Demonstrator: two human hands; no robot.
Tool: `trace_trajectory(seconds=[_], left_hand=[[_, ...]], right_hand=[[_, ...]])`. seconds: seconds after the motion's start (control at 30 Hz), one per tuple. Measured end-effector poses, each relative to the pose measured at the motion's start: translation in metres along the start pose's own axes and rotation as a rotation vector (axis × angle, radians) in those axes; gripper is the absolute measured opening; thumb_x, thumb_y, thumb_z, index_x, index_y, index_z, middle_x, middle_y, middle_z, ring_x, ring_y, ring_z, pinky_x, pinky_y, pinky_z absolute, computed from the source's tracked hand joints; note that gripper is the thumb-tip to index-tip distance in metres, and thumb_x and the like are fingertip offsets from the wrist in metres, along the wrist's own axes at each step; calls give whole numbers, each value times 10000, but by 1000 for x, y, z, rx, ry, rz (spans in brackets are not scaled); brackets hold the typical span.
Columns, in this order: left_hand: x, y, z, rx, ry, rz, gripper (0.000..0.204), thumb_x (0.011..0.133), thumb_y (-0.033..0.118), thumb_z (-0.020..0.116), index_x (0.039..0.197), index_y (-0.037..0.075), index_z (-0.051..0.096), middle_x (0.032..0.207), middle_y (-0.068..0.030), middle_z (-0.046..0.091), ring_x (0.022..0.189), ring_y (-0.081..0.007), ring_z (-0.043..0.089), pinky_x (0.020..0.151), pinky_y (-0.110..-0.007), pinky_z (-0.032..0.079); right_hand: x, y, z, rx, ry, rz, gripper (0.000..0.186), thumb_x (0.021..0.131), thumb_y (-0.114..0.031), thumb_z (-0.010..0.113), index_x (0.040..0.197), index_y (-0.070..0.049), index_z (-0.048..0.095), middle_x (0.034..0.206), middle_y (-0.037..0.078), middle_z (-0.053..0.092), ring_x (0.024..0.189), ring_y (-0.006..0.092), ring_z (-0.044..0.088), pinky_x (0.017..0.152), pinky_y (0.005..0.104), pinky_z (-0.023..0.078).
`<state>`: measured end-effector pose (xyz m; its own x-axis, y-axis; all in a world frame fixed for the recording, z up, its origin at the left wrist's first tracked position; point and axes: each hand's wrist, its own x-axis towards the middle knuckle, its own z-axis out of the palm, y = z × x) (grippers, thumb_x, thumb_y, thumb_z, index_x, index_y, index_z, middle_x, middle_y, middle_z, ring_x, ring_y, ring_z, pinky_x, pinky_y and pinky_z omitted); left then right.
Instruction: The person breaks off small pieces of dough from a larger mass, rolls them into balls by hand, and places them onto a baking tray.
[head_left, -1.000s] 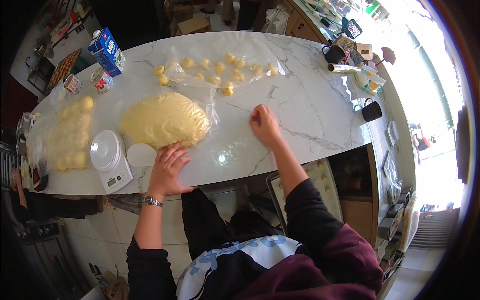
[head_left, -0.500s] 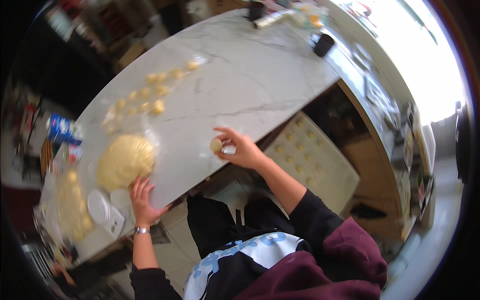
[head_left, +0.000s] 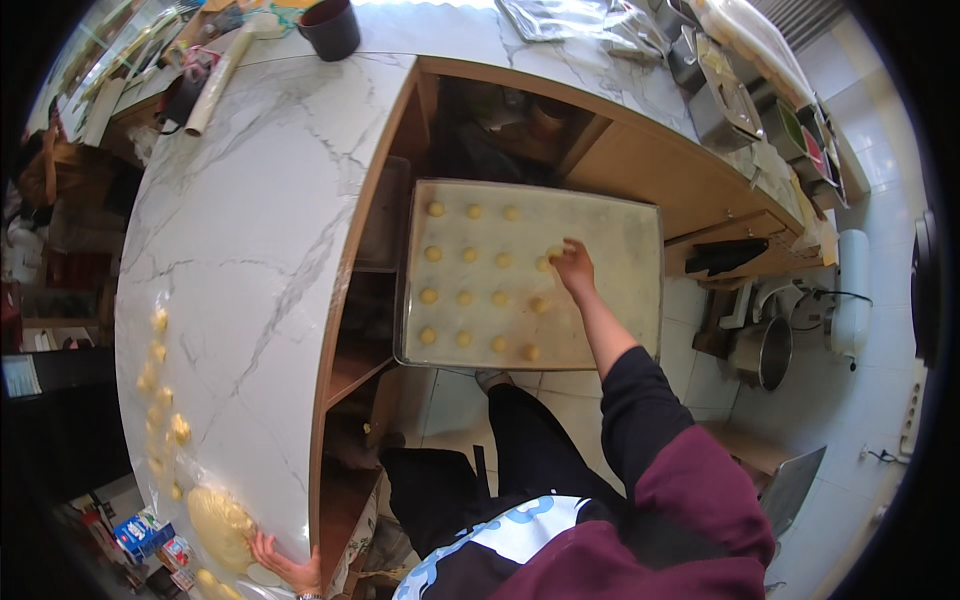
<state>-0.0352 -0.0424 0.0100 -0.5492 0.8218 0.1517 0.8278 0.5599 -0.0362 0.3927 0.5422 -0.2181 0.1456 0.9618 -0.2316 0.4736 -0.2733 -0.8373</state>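
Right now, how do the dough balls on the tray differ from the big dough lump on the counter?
The dough balls are small, round and set in rows on the tray; the dough lump is one large irregular mass. The right hand reaches among the balls; the left hand rests beside the lump. Both are pale yellow.

baking tray (head_left: pixel 620 225) | flat, low | rows of yellow dough balls (head_left: pixel 466 298)

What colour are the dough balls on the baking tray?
Pale yellow dough balls, seen in the head view.
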Motion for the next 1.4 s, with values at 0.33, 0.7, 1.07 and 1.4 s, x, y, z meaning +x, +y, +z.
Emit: trace_trajectory(seconds=[0.33,0.7,1.07,1.4], left_hand=[[-15,-11,3,77,-94,-26,924,765,695,583,1343,21,331,1421,-232,310,1370,-441,232,1127,-605,174],[0,10,-3,-19,-19,-72,847,616,546,768,1248,94,431,1362,-161,426,1332,-429,315,1101,-575,261],[2,26,-13,-175,149,-161,773,475,434,879,1098,127,540,1279,-84,544,1293,-335,436,1077,-478,334],[4,31,-20,-272,199,-222,730,462,443,890,1044,131,578,1247,-57,576,1277,-304,468,1059,-463,356]], right_hand=[[59,-24,46,304,80,-313,426,789,-57,731,1169,-16,542,1054,105,658,878,178,641,793,293,522],[-134,-289,74,512,-570,-929,407,800,20,701,1185,-50,593,1079,83,656,927,163,621,829,296,515],[-302,-309,188,-287,-984,-1534,601,853,-198,643,1404,-75,435,1458,112,426,1354,337,368,1123,488,246],[-320,-319,176,-491,-1041,-1787,643,943,-368,553,1451,-33,345,1503,136,362,1411,268,308,1163,496,166]])
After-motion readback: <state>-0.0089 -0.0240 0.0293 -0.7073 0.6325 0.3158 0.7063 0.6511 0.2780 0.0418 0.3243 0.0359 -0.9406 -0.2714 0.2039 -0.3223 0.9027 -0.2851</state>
